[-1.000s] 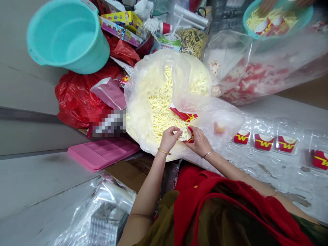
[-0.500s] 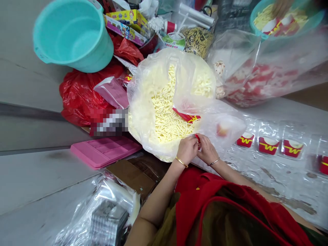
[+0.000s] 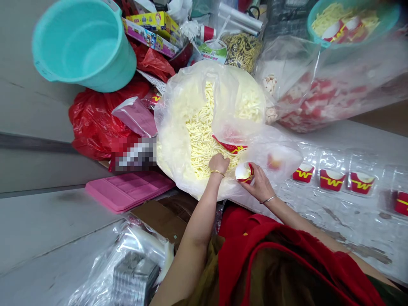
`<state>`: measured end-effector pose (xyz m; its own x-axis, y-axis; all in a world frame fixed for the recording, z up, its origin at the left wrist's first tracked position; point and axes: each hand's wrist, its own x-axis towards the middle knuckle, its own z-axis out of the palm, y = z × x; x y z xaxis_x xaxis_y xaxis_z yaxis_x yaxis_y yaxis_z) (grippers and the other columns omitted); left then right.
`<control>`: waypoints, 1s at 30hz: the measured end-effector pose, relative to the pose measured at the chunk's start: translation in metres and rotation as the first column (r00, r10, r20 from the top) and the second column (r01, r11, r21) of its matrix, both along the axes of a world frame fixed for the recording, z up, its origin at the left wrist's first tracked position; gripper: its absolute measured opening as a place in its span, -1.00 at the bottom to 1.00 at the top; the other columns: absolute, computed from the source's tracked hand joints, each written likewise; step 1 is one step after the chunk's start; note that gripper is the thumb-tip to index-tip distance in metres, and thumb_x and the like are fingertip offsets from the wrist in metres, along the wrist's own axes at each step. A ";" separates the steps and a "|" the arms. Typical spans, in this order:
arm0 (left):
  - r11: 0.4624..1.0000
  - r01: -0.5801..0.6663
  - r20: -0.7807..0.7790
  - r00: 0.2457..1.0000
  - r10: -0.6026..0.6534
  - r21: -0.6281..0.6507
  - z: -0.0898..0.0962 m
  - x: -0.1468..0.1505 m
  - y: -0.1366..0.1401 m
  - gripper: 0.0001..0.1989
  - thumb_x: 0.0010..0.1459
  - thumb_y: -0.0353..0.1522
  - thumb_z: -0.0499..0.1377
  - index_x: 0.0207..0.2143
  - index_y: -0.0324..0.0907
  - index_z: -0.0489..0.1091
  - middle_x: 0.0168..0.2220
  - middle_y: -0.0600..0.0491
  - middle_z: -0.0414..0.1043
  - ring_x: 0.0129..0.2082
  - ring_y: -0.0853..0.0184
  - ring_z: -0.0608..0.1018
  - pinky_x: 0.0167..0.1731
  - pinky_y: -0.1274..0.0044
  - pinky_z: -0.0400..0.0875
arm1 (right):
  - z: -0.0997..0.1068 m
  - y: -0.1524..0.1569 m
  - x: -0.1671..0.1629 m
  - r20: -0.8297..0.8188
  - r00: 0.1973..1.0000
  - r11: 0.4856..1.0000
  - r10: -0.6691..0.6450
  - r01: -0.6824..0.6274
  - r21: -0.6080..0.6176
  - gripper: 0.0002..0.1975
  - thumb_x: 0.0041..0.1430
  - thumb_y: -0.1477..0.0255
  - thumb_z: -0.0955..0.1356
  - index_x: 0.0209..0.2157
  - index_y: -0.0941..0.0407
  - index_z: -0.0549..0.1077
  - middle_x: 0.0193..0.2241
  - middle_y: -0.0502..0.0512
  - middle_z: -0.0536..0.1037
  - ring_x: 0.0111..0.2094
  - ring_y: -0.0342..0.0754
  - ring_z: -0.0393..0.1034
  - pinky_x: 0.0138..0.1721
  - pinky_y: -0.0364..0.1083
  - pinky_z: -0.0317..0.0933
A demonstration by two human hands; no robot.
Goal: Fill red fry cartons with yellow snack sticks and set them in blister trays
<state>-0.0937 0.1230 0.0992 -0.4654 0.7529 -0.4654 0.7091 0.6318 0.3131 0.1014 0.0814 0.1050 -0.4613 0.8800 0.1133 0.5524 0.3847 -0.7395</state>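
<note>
A large translucent plastic bag lies open, with a heap of pale yellow strips like French fries inside. My left hand reaches down into the near side of this heap. Its fingers look curled, and their tips are hidden, so what they grip does not show. Just to the right, my right hand is closed around a small red-and-white fries carton, its opening tilted toward the heap. Another red carton with a yellow zigzag lies on the strips, partly under the bag's plastic.
Several packed red cartons line the table at right. Behind them is a clear bag of red-and-white pieces; a turquoise basin stands beyond. At left are a turquoise bucket, a red bag and a pink tray.
My hands were together at the bag's near edge and have parted. The left moved forward into the strips; the right now shows the carton's open top. Another person's hand left the far basin.
</note>
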 end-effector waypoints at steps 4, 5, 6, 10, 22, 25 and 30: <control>0.946 -0.229 0.379 0.916 0.130 0.229 0.011 -0.015 -0.017 -0.92 -0.09 -0.36 0.16 -0.52 -0.20 0.34 -0.62 0.14 0.26 -0.58 0.42 0.33 -0.53 0.58 0.14 | -0.001 0.004 -0.001 0.002 1.000 1.000 -0.003 0.003 0.000 -0.26 0.06 0.17 0.37 0.16 0.20 0.04 0.02 0.34 0.30 0.02 0.18 0.22 0.04 0.15 0.21; 0.917 -0.317 0.511 0.845 0.156 0.243 0.017 -0.019 -0.021 -0.90 -0.10 -0.35 0.17 -0.53 -0.20 0.32 -0.65 0.17 0.19 -0.62 0.46 0.27 -0.56 0.60 0.10 | -0.001 0.005 -0.002 0.004 1.000 1.000 -0.002 0.002 -0.001 -0.26 0.06 0.16 0.37 0.16 0.20 0.04 0.02 0.34 0.30 0.02 0.18 0.22 0.04 0.15 0.21; 0.888 -0.394 0.634 0.755 0.167 0.236 0.024 -0.022 -0.025 -0.88 -0.10 -0.34 0.18 -0.53 -0.20 0.30 -0.66 0.20 0.14 -0.64 0.50 0.21 -0.58 0.61 0.06 | 0.000 0.007 -0.004 0.005 1.000 1.000 0.003 -0.003 -0.004 -0.26 0.06 0.16 0.37 0.16 0.20 0.04 0.02 0.33 0.30 0.02 0.18 0.23 0.03 0.16 0.21; 0.872 -0.454 0.890 0.452 0.051 0.181 0.055 -0.024 -0.037 -0.81 -0.08 -0.30 0.21 -0.50 -0.21 0.27 -0.63 0.23 0.09 -0.64 0.54 0.15 -0.58 0.64 0.03 | 0.007 0.010 -0.021 0.003 0.999 0.999 0.042 -0.042 -0.006 -0.29 0.07 0.18 0.36 0.15 0.17 0.05 0.00 0.33 0.31 0.00 0.20 0.24 0.00 0.18 0.23; 0.836 0.536 -0.047 0.844 -0.534 0.117 0.085 0.046 -0.048 -0.82 0.08 -0.44 0.05 -0.47 -0.23 0.44 -0.42 -0.12 0.45 -0.33 0.18 0.48 -0.25 0.38 0.27 | 0.002 -0.006 -0.024 -0.053 0.987 0.988 0.155 -0.153 0.033 -0.40 0.07 0.47 0.29 0.15 0.15 0.05 0.00 0.30 0.31 0.00 0.18 0.21 -0.01 0.21 0.21; 0.786 0.609 0.053 0.786 -0.616 0.105 0.087 0.053 -0.052 -0.79 0.11 -0.41 0.04 -0.45 -0.23 0.46 -0.41 -0.10 0.47 -0.36 0.20 0.50 -0.30 0.42 0.29 | -0.002 -0.011 -0.013 -0.069 0.983 0.985 0.169 -0.166 0.048 -0.42 0.08 0.46 0.29 0.14 0.14 0.06 -0.02 0.28 0.31 0.00 0.16 0.21 -0.01 0.19 0.22; 0.830 0.476 0.211 0.814 -0.541 0.290 0.078 0.009 -0.050 -0.76 0.20 -0.32 -0.02 -0.25 -0.15 0.42 -0.35 0.03 0.49 -0.35 0.33 0.50 -0.32 0.55 0.31 | -0.004 -0.010 -0.008 -0.083 0.992 0.995 0.099 -0.096 0.034 -0.35 0.11 0.29 0.34 0.16 0.16 0.03 0.01 0.31 0.29 0.02 0.16 0.21 0.02 0.19 0.20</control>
